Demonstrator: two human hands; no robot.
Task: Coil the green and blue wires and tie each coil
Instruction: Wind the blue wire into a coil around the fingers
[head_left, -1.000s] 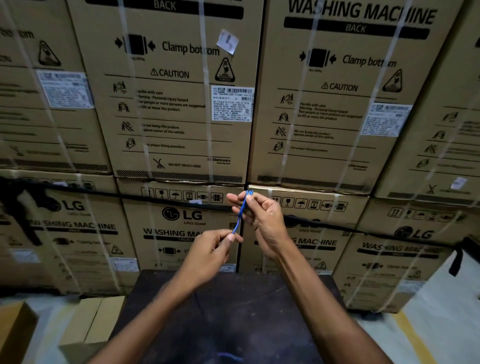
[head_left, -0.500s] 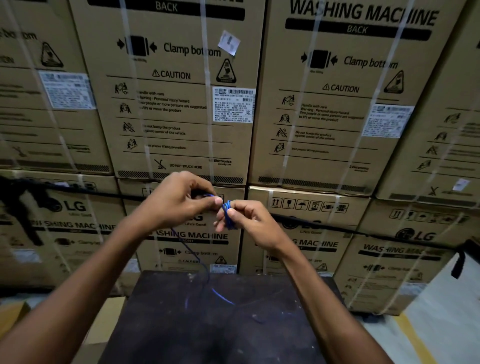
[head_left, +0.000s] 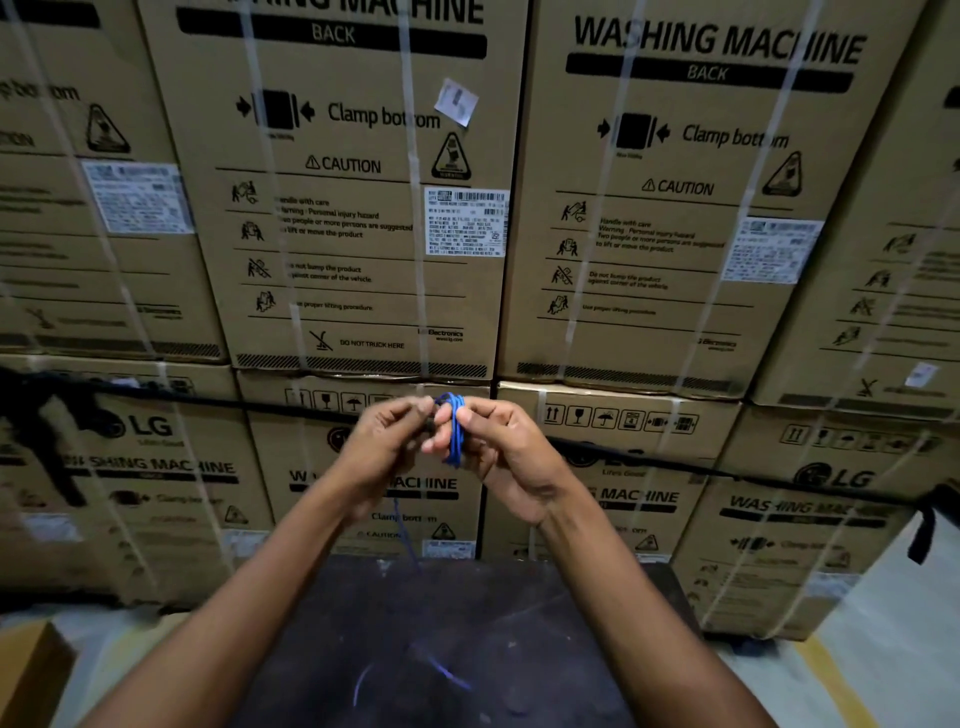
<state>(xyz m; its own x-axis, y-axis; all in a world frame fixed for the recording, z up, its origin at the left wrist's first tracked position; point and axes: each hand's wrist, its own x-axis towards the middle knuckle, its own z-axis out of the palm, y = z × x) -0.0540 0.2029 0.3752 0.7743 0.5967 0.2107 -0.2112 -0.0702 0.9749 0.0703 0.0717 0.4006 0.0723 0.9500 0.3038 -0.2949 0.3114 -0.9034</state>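
A small coil of blue wire stands upright between both hands, raised in front of the boxes. My right hand pinches the coil from the right with thumb and fingers. My left hand pinches the wire just left of the coil. A loose blue strand hangs from my left hand down to the dark table, where its blurred end lies. No green wire is in view.
A wall of stacked cardboard washing-machine boxes stands right behind the table. A black strap runs across the lower boxes. Smaller cardboard boxes sit on the floor at the lower left. Pale floor shows at the lower right.
The coil has grown from a thin loop to several turns. My left hand rose from below, wound wire onto it, and now sits close against my right hand.
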